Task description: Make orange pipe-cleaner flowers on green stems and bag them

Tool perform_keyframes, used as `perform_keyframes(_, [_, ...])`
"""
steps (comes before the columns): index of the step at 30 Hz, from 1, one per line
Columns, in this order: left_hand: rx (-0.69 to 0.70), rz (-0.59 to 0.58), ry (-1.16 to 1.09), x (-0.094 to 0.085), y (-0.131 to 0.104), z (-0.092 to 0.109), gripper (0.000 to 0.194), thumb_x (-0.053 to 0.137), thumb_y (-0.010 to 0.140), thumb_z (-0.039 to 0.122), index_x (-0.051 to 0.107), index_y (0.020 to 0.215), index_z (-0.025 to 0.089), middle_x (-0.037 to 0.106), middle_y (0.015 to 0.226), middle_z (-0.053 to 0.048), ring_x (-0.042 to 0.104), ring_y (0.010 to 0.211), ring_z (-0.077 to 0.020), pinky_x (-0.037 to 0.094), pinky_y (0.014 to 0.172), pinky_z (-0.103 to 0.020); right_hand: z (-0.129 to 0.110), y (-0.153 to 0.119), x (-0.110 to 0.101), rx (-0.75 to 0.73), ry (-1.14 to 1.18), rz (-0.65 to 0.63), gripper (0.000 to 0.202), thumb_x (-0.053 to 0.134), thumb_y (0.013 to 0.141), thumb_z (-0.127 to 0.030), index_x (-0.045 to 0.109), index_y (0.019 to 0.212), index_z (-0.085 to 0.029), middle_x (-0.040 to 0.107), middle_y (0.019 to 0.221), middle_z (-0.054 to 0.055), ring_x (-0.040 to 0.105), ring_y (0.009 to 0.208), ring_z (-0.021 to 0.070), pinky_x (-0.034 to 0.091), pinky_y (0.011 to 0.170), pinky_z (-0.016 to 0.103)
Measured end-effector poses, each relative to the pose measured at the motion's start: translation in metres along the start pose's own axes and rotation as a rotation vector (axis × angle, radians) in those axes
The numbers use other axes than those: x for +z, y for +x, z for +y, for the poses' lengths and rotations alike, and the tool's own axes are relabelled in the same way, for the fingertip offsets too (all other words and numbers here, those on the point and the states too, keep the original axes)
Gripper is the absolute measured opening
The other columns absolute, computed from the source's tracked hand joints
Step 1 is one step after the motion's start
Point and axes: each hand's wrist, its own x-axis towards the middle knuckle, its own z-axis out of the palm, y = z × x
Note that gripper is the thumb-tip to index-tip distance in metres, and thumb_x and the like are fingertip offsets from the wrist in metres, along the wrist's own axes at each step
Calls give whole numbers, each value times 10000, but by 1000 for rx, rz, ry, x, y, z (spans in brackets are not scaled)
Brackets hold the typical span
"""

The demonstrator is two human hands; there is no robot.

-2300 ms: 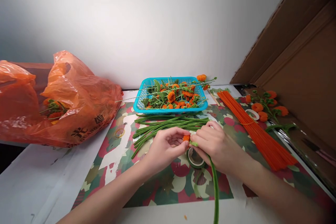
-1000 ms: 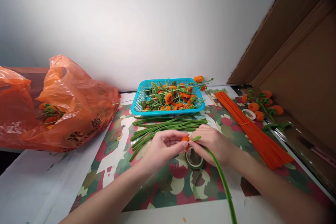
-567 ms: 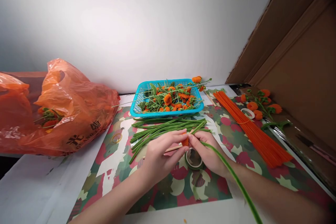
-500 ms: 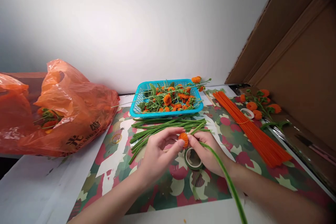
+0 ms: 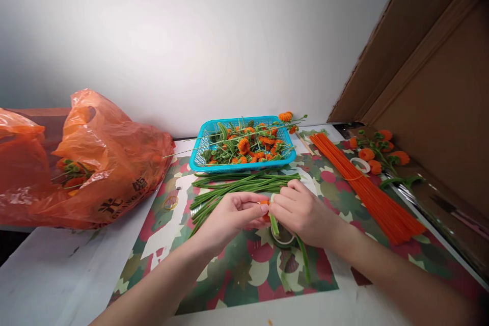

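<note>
Between the thumb and fingers of my left hand (image 5: 231, 214) is a small orange pipe-cleaner flower (image 5: 266, 217), mostly covered by fingertips. My right hand (image 5: 303, 214) meets it from the right, its fingers pinched on a green pipe cleaner (image 5: 274, 226). One green end points down from the pinch, and another green length (image 5: 304, 262) hangs below the palm. Under the right hand lies a roll of green tape (image 5: 286, 244), partly hidden. Several loose green pipe cleaners (image 5: 229, 191) lie just beyond both hands.
A blue basket (image 5: 244, 168) of orange flowers and green parts stands at the back. Orange plastic bags (image 5: 114, 178) sit left. On the right are a bundle of orange pipe cleaners (image 5: 367, 198), a flower spray (image 5: 367, 155), a white ring (image 5: 360, 164) and a cardboard wall (image 5: 428, 71).
My right hand has turned over, knuckles now up, at the flower. The long green pipe cleaner no longer runs over my right forearm; green lengths now hang below that hand.
</note>
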Motion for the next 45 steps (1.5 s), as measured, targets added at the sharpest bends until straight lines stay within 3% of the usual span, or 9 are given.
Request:
perform_keyframes(7, [56, 139, 25, 11, -1, -2, 304, 729, 667, 260, 703, 935, 117, 701, 712, -48, 631, 645, -128, 482, 594, -214, -3, 2, -1, 31, -7, -41, 298, 353, 911, -57, 491, 677, -179, 466, 625, 8, 335, 619, 162, 237, 640, 318])
perform_keyframes(13, [65, 144, 12, 12, 2, -9, 308, 643, 623, 113, 678, 928, 98, 654, 635, -3, 527, 534, -75, 395, 517, -184, -10, 3, 0, 31, -72, -69, 260, 379, 889, -50, 508, 701, -176, 485, 632, 17, 352, 633, 172, 238, 645, 330])
perform_keyframes(19, [89, 200, 2, 14, 4, -12, 281, 658, 626, 132, 678, 904, 100, 676, 681, -30, 595, 601, -115, 438, 533, -206, -13, 4, 3, 97, -51, -40, 281, 354, 888, -47, 501, 687, -178, 490, 627, 25, 350, 621, 172, 237, 632, 325])
perform_keyframes(24, [219, 298, -21, 23, 0, -14, 233, 699, 650, 175, 697, 878, 127, 730, 817, -64, 676, 738, -162, 541, 659, -242, -24, 3, 12, 343, 129, 74, 279, 388, 894, -88, 464, 642, -178, 486, 596, 12, 385, 590, 150, 258, 617, 311])
perform_keyframes(30, [618, 420, 278, 28, -7, -30, 193, 616, 767, 172, 717, 931, 187, 746, 938, -61, 706, 835, -197, 587, 736, -288, -45, 5, 17, 695, 602, 339, 281, 405, 917, -145, 470, 647, -187, 543, 607, 4, 478, 577, 129, 347, 601, 280])
perform_keyframes(36, [980, 434, 604, 20, -3, -44, 270, 612, 778, 98, 715, 987, 235, 743, 1001, -35, 696, 941, -207, 579, 792, -282, -59, 7, 11, 1121, 1096, 314, 377, 423, 924, -406, 384, 611, -200, 365, 558, -36, 338, 515, 106, 300, 445, 228])
perform_keyframes(38, [948, 421, 587, 20, -3, -42, 255, 608, 787, 116, 711, 995, 224, 741, 1007, -44, 699, 923, -205, 577, 791, -283, -58, 7, 11, 1155, 1166, 309, 380, 429, 915, -440, 396, 625, -197, 370, 579, -36, 335, 525, 104, 306, 451, 221])
perform_keyframes(41, [668, 336, 407, 19, -3, -31, 197, 609, 806, 204, 700, 980, 186, 744, 946, -65, 707, 802, -188, 582, 710, -272, -50, 7, 11, 1128, 1117, 218, 367, 410, 924, -422, 412, 636, -194, 378, 575, -37, 346, 525, 105, 294, 457, 220])
perform_keyframes(45, [321, 159, 145, 12, 1, -16, 185, 697, 747, 288, 657, 862, 148, 697, 740, -32, 652, 657, -133, 517, 557, -196, -28, 8, 2, 826, 838, 14, 334, 384, 939, -271, 366, 614, -192, 417, 581, -30, 389, 540, 106, 293, 518, 235])
